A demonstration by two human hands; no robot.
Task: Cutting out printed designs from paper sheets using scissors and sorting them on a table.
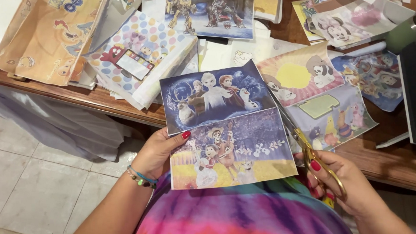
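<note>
Glossy printed sheet [228, 127], two cartoon panels stacked blue over yellow, was pinched at its lower left edge by the left hand [157, 152] above the wooden table [388, 160]. Gold-handled scissors [309, 149], fingers of the right hand [350, 184] closed through the loops, lay along the sheet's right edge, blades slanting up-left and parallel to the long side; the right grip was nearer the cut line.

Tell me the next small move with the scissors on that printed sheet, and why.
Probably close the scissors and feed them further up the right edge of the printed sheet. The right hand has the blades along that edge, and the left hand grips the opposite side, holding the sheet steady.
</note>
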